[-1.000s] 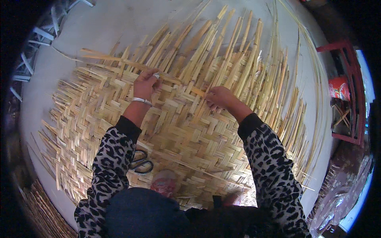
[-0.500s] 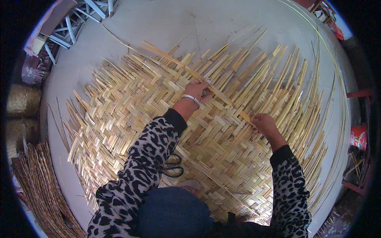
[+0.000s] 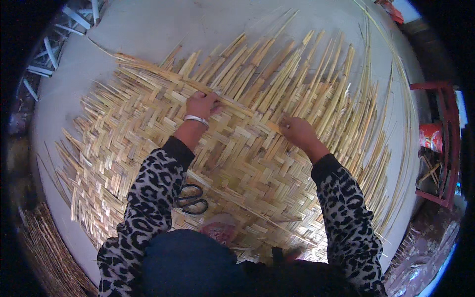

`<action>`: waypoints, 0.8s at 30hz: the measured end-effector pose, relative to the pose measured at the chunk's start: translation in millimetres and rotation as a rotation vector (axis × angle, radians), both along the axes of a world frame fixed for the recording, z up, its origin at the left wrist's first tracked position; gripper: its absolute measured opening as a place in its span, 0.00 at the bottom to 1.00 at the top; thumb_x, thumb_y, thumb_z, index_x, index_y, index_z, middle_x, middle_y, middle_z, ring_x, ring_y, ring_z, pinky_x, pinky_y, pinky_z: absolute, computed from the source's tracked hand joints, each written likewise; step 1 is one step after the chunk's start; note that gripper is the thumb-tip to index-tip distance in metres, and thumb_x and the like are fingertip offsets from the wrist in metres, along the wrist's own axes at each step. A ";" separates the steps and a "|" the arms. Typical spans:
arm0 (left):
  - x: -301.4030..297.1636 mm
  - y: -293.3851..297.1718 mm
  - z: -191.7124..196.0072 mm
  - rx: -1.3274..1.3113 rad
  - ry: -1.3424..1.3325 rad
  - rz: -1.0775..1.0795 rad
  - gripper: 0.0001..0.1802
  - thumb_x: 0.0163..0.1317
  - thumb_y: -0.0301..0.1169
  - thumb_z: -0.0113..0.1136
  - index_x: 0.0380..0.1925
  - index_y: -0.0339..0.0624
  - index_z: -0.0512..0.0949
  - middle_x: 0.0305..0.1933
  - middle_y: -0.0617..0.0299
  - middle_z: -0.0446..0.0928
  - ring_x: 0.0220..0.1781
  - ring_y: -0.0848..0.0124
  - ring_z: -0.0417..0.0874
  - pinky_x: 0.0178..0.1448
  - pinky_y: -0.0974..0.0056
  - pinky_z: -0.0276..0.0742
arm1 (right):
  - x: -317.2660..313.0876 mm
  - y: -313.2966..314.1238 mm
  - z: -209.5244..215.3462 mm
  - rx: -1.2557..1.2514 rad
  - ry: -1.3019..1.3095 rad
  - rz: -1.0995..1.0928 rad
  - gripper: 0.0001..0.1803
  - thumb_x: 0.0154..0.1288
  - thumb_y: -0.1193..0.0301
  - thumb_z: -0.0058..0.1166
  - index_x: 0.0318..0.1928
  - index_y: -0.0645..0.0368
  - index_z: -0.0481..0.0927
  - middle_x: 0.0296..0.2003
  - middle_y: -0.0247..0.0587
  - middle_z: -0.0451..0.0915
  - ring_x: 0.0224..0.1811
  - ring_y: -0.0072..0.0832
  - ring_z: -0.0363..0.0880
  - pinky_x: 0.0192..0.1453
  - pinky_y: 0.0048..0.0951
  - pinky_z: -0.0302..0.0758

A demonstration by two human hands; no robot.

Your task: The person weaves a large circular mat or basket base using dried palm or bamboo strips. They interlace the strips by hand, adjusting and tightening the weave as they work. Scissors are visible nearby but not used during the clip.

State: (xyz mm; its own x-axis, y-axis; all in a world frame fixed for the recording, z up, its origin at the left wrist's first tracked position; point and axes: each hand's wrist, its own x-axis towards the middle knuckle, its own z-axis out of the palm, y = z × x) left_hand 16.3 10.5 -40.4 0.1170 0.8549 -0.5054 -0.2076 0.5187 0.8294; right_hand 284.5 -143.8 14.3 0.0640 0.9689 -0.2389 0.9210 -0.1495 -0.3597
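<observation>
A wide herringbone mat (image 3: 232,166) of pale yellow split reeds lies on the floor before me, with loose strip ends fanning out along its far and right sides. A long flat reed strip (image 3: 236,106) slants across its far part. My left hand (image 3: 202,105), with a white band at the wrist, is closed on the strip near its middle; the fingertips are partly hidden. My right hand (image 3: 299,131) pinches the strip's lower right part. Black-handled scissors (image 3: 192,200) rest on the mat beside my left sleeve, their blades out of sight.
A bundle of thin brown stalks (image 3: 52,247) lies at the lower left. Pale metal legs (image 3: 50,52) stand at the far left. On the right are a dark red frame (image 3: 448,143) and a red container (image 3: 430,137). Long thin reeds (image 3: 396,54) curve along the mat's right.
The whole view has shifted, so the mat and scissors appear farther left. Both hands stay on the strip, and the left hand has moved slightly left over the mat.
</observation>
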 end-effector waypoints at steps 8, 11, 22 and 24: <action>-48.9 37.3 -5.7 0.188 0.034 -0.058 0.11 0.61 0.33 0.59 0.38 0.38 0.75 0.35 0.57 0.78 0.35 0.63 0.82 0.39 0.56 0.85 | -23.1 15.4 38.3 -0.206 -0.282 0.098 0.13 0.60 0.62 0.52 0.39 0.57 0.79 0.35 0.51 0.80 0.40 0.51 0.79 0.45 0.47 0.75; -48.6 36.3 9.0 -0.075 -0.204 0.011 0.13 0.65 0.36 0.54 0.43 0.38 0.75 0.37 0.57 0.78 0.38 0.64 0.82 0.43 0.56 0.83 | -61.3 36.3 41.8 0.156 -0.076 0.085 0.12 0.61 0.63 0.53 0.39 0.57 0.80 0.36 0.53 0.79 0.40 0.50 0.78 0.45 0.46 0.75; -9.8 65.3 43.3 0.034 -0.218 -0.431 0.19 0.71 0.43 0.46 0.49 0.38 0.72 0.48 0.55 0.78 0.56 0.65 0.79 0.56 0.60 0.78 | -113.6 79.6 20.0 0.204 0.160 -0.145 0.14 0.61 0.60 0.53 0.34 0.58 0.82 0.29 0.51 0.79 0.35 0.49 0.79 0.39 0.48 0.75; 5.0 77.6 37.7 0.025 -0.195 -0.540 0.19 0.71 0.41 0.47 0.50 0.38 0.72 0.52 0.53 0.78 0.59 0.63 0.78 0.58 0.60 0.78 | -113.7 77.8 16.9 0.260 0.184 -0.198 0.14 0.61 0.60 0.53 0.33 0.58 0.81 0.28 0.52 0.79 0.33 0.49 0.79 0.38 0.48 0.74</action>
State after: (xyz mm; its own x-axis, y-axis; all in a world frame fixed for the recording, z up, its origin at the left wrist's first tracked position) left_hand 21.3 88.1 -2.7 0.6290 0.6598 -0.4112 -0.0690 0.5742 0.8158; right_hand 170.8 -65.9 31.2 0.2355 0.9718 -0.0114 0.7999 -0.2004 -0.5656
